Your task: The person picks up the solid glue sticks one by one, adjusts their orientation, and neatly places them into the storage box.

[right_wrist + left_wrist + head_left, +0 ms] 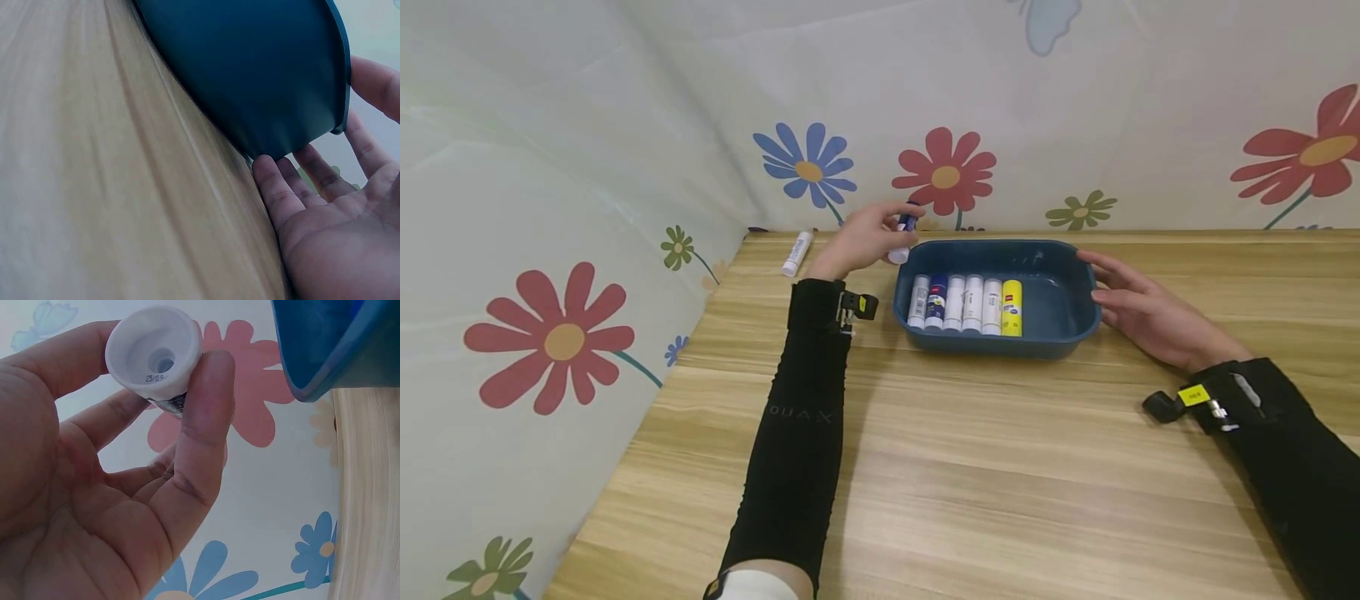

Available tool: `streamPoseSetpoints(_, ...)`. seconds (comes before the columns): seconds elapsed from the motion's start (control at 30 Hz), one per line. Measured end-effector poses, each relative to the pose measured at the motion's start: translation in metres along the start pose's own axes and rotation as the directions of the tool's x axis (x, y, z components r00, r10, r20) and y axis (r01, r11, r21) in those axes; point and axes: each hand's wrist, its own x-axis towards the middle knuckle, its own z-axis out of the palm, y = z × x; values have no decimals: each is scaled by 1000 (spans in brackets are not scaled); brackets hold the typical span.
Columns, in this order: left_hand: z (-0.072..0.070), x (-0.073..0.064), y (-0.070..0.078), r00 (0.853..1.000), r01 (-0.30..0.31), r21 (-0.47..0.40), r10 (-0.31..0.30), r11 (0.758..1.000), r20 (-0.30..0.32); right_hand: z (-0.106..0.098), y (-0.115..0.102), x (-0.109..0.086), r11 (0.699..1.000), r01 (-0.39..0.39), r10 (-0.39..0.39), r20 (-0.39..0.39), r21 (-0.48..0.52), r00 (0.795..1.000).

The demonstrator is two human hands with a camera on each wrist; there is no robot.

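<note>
With thumb and fingers, my left hand (867,237) pinches a white glue stick with a dark blue end (898,253), just above the back left corner of a dark blue plastic bin (992,347). Its hollow white base (154,350) faces the left wrist camera. Inside the bin, a row of several glue sticks fills the left part: mostly white ones (973,303), one blue (936,302), and a yellow one (1012,308) at the right end. My right hand (1157,323) rests its extended fingertips (267,172) against the bin's right end wall.
Left of the bin, another white glue stick (797,253) lies on the wooden table (970,467) near its back edge. A pale curtain with printed flowers (1150,125) hangs behind the table and along its left side.
</note>
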Motion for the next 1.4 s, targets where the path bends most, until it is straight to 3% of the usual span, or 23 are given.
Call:
streamPoseSetpoints(0.33,-1,-7,21,999,-50,79,48,996,25,-1,0,0,1000,5,-5,2,2,1000)
streamPoseSetpoints(0.6,5,-6,34,995,-100,132,102,986,-11,0,0,0,1000,2,-2,0,3,1000)
streamPoseSetpoints(1.4,13,-9,47,990,-133,49,130,990,45,-1,1,1,1000,23,-23,5,15,1000)
